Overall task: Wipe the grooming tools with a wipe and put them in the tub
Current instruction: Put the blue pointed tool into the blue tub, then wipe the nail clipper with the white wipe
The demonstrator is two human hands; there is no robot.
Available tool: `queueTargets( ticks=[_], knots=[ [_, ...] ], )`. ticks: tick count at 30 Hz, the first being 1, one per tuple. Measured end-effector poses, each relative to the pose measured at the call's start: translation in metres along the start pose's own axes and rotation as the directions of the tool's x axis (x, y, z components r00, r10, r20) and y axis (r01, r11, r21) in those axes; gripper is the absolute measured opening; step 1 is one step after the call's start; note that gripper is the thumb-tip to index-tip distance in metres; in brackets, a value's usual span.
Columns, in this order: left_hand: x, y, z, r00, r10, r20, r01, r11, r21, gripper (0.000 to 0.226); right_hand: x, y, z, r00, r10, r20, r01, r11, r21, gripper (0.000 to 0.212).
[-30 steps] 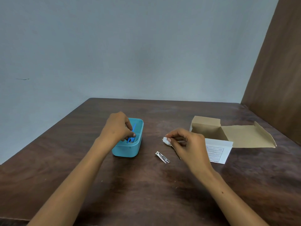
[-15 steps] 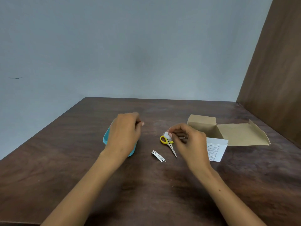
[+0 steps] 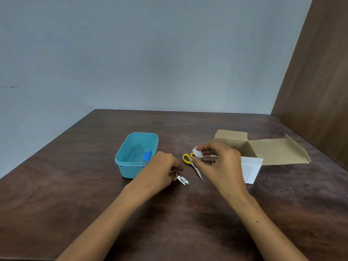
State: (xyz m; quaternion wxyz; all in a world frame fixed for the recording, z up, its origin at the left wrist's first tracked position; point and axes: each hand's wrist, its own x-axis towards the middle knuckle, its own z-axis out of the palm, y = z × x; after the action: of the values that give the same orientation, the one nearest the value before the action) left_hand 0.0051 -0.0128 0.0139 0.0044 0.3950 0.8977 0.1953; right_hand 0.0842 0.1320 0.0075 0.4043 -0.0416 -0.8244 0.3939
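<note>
A turquoise tub [image 3: 123, 165] stands on the dark wooden table, with a blue tool [image 3: 147, 156] lying inside it at the right. My left hand [image 3: 161, 171] is just right of the tub, its fingertips curled onto the near end of a silver nail clipper [image 3: 183, 180] that lies on the table. My right hand [image 3: 216, 164] hovers above the table and pinches a small white wipe [image 3: 198, 152]. Yellow-handled scissors [image 3: 191, 162] lie under it, blades pointing toward me.
An open cardboard box [image 3: 233, 140] with its flap spread to the right sits at the right of the table, a white printed leaflet [image 3: 249, 171] in front of it. A brown wooden panel [image 3: 320, 81] rises along the right side.
My left hand came out of the tub, leaving the blue tool inside, and moved right and down onto the nail clipper. My right hand kept the wipe and stayed above the scissors.
</note>
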Motion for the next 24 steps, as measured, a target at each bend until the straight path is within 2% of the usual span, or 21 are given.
queueTargets(
  ticks=[3,6,9,17,20,24],
  knots=[
    [0.002,0.0,0.002,0.999,0.017,0.035,-0.018,1.0,0.018,0.032,0.0,0.0,-0.002,0.998,0.049,0.028,-0.05,0.998,0.031,0.021],
    [0.002,-0.001,0.003,0.998,0.027,0.049,-0.028,0.999,0.025,0.025,0.0,0.002,-0.004,0.998,0.056,0.038,-0.057,0.998,0.032,0.015],
    [0.001,-0.003,0.006,0.999,0.037,-0.002,-0.037,0.999,0.002,0.018,0.001,0.001,-0.004,0.997,0.056,0.047,-0.057,0.998,0.035,0.01],
    [-0.005,0.002,0.018,0.953,-0.067,-0.296,-0.047,0.931,-0.363,0.013,0.002,-0.002,-0.007,0.996,0.066,0.06,-0.071,0.993,0.095,0.01],
    [-0.007,0.004,0.02,0.932,-0.109,-0.346,-0.067,0.886,-0.459,0.014,0.001,-0.001,-0.007,0.992,0.116,0.055,-0.123,0.982,0.142,0.011],
    [-0.009,0.006,0.017,0.914,-0.185,-0.361,-0.061,0.817,-0.573,0.014,0.001,-0.001,-0.004,0.991,0.123,0.045,-0.128,0.982,0.139,0.028]
  ],
)
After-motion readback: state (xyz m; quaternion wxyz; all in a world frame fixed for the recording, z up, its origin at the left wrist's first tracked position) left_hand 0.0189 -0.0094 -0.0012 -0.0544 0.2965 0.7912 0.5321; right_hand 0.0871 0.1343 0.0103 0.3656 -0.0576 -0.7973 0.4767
